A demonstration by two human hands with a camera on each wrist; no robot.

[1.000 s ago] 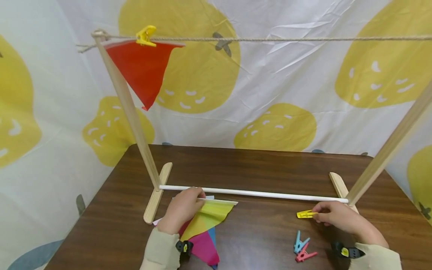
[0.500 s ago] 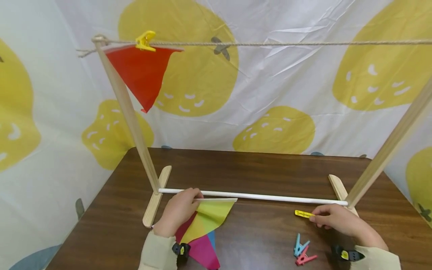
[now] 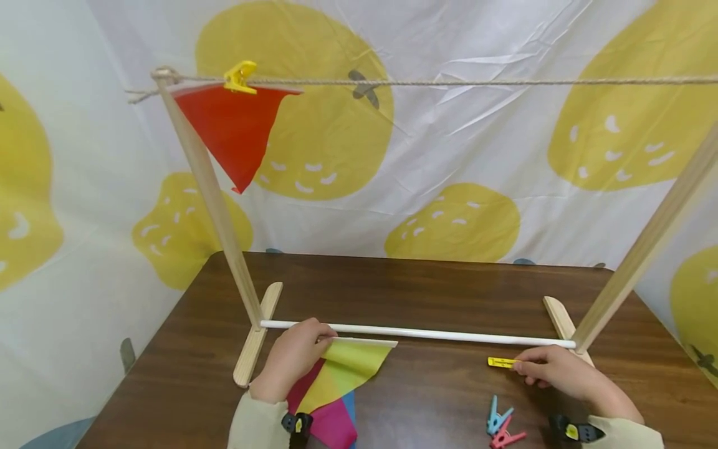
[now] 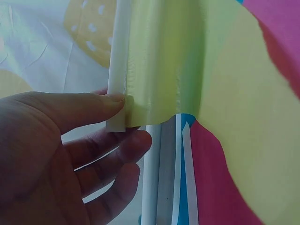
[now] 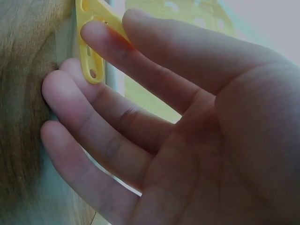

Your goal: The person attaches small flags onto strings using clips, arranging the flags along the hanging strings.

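Stretching rightward from the left hand (image 3: pixel 294 355), the yellow pennant (image 3: pixel 359 360) has its white edge strip (image 4: pixel 118 56) running left to right, roughly along the white rod (image 3: pixel 437 335) just beyond it, with the cloth draping toward the person. Its free right corner lies between the hands, nearer the left. The left hand pinches the strip's other end, thumb on one face and index finger behind, the lower fingers loosely curved. The right hand (image 3: pixel 566 374) pinches one end of a yellow clip (image 3: pixel 499 362) between thumb and index finger, its remaining fingers apart and half bent. The clip also lies lengthwise left to right, its free end toward the pennant, a stretch of bench (image 3: pixel 432 399) separating them. Both hands are low, well below the rope (image 3: pixel 477 82), where a red pennant (image 3: pixel 230 131) hangs. A blue clip (image 3: pixel 496 419) and a pink clip (image 3: pixel 507 434) lie on the right hand's near side.
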